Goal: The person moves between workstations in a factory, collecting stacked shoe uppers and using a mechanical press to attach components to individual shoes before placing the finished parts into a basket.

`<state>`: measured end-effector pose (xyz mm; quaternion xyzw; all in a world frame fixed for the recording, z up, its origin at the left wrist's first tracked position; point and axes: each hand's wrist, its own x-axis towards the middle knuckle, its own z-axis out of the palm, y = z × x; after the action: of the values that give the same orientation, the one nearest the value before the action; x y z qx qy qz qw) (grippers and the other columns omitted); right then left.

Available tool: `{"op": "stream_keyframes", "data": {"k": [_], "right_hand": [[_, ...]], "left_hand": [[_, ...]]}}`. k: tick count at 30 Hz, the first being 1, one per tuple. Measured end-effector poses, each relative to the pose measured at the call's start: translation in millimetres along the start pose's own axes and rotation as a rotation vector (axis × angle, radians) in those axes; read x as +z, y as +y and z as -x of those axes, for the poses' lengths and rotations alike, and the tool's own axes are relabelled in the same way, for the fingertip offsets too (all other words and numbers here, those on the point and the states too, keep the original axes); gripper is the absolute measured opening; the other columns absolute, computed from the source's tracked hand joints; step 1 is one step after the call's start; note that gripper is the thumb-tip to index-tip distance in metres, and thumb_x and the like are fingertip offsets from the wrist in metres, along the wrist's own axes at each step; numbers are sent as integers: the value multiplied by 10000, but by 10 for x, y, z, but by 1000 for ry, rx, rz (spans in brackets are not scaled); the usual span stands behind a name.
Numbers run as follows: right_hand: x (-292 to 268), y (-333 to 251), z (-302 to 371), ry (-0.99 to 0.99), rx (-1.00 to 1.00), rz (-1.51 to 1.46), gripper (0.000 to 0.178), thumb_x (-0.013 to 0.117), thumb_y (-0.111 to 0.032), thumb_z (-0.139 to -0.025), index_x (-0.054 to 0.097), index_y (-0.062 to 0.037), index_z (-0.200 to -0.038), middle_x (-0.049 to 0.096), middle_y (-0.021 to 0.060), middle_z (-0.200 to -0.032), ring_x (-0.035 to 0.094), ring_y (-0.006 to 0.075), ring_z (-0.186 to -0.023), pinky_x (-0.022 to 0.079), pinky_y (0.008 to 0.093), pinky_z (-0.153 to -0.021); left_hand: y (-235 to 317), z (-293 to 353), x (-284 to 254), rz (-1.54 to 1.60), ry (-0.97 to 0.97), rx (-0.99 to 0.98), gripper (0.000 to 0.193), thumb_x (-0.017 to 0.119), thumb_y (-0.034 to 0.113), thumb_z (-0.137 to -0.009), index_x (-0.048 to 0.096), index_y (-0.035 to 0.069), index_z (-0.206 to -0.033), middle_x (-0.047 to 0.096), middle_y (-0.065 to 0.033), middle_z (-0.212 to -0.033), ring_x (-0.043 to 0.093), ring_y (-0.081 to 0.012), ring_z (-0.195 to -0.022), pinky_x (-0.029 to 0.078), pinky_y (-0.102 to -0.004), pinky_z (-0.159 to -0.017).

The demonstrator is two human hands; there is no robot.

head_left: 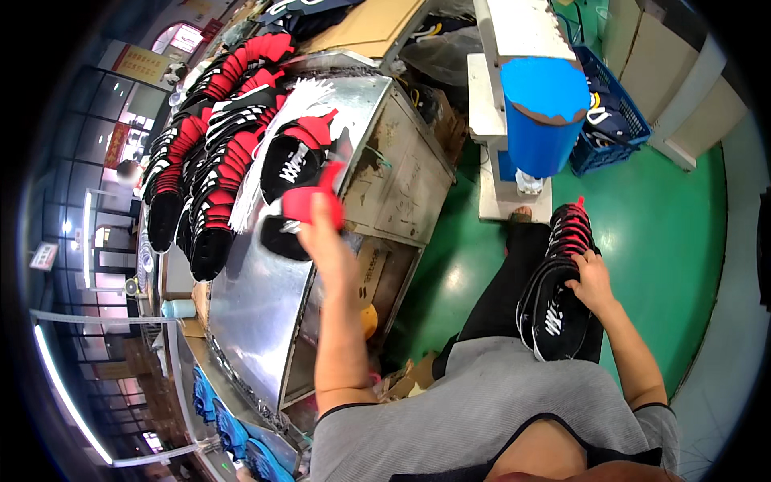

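Observation:
My left hand, a little blurred, reaches over the metal bench and pinches a black shoe upper by its red tongue. Just behind it another black upper with white laces and a red tongue lies on the bench top. A nested stack of black shoe uppers with red linings rests along my thigh. My right hand grips the side of this stack, its fingers curled over the edge. White laces show on the nearest upper.
Long rows of nested uppers and a bundle of white laces cover the bench. Ahead stands a machine with a blue cylindrical cover. A blue crate of dark pieces sits on the green floor. Blue pieces lie lower left.

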<state>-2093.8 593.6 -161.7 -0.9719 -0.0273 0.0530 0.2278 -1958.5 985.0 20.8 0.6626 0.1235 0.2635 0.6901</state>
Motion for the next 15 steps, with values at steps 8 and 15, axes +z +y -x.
{"op": "stream_keyframes", "data": {"k": [8, 15], "right_hand": [[135, -11, -288, -312, -82, 193, 549, 744, -331, -629, 544, 20, -1000, 587, 189, -992, 553, 358, -963, 451, 428, -833], [98, 283, 125, -50, 21, -419, 566, 758, -315, -650, 540, -29, -1088, 585, 176, -1053, 566, 319, -1000, 454, 395, -852]], "left_hand": [[-1056, -2409, -681, -106, -259, -177, 633, 549, 494, -886, 498, -46, -1212, 589, -98, -1148, 573, -214, -1020, 439, -327, -877], [-1253, -2316, -430, -374, -71, -12, 561, 604, 416, -879, 494, -72, -1131, 576, -100, -989, 530, -183, -855, 435, -302, -802]]}}
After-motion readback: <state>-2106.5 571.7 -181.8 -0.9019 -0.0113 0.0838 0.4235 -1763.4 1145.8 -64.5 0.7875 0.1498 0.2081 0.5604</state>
